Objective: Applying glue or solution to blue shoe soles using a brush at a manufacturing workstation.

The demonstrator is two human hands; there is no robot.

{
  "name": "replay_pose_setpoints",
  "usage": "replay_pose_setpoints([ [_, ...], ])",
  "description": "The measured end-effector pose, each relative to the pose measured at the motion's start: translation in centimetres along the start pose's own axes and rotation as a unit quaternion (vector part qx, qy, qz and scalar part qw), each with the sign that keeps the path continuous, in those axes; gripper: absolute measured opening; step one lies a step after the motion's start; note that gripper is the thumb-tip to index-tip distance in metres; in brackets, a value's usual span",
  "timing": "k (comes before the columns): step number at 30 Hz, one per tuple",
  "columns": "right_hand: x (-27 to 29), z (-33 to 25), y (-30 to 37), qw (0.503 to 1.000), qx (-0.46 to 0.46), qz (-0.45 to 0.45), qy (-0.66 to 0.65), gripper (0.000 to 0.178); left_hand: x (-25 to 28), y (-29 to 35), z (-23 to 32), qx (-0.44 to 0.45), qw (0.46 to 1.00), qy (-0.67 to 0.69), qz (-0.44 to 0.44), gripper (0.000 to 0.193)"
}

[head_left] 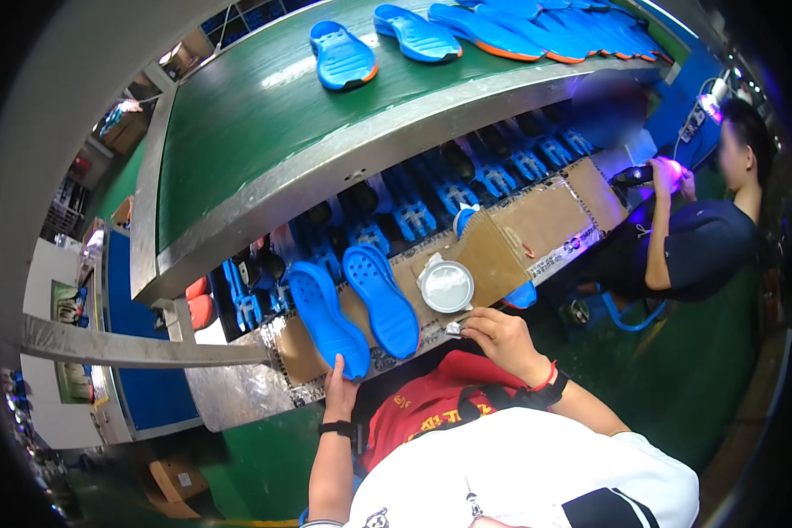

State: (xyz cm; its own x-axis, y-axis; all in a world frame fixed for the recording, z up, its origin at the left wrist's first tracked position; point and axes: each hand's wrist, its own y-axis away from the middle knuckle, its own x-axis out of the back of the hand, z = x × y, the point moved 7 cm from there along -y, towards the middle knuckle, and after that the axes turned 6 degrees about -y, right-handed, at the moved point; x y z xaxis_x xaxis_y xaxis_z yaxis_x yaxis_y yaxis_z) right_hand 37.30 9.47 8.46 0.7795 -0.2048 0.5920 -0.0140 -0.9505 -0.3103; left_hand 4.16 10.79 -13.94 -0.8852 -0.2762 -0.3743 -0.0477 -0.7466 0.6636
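My left hand [339, 394] grips the near end of a blue shoe sole [326, 317], thumb up along its edge. The sole's hollow inner side, with small round holes at the far end, faces up. Right beside it lies a second blue sole [384, 302] on the cardboard-covered bench. My right hand [506, 341] is closed in a pinch just below a round whitish container [447, 287]. A small pale, greyish piece [453, 328] shows at its fingertips, too small to name. Part of another blue sole [520, 297] shows under a cardboard flap.
Beyond the bench [238, 385] runs a green conveyor belt [238, 150] with a metal edge, carrying several blue and orange soles [343, 57]. Blue racks [414, 220] with dark shoe forms line the space beneath. At right, a co-worker [704, 238] holds a dark shoe under violet light.
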Motion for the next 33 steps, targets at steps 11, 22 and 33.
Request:
replay_pose_setpoints([
  [11, -0.6, 0.0, -0.4, 1.0, 0.016, -0.016, -0.001, 0.01, 5.5, -2.0, 4.6, -0.293, 0.81, -0.475, 0.18, 0.024],
  [22, -0.7, 0.9, 0.6, 0.999, 0.035, -0.019, 0.013, 0.009, -1.7, 8.4, 10.5, -0.226, 0.923, -0.299, 0.089, 0.059],
  [33, 1.4, 0.6, -0.2, 0.999, 0.006, 0.007, -0.043, 0.014, -10.8, 14.0, 12.1, -0.409, 0.863, -0.295, 0.031, 0.02],
])
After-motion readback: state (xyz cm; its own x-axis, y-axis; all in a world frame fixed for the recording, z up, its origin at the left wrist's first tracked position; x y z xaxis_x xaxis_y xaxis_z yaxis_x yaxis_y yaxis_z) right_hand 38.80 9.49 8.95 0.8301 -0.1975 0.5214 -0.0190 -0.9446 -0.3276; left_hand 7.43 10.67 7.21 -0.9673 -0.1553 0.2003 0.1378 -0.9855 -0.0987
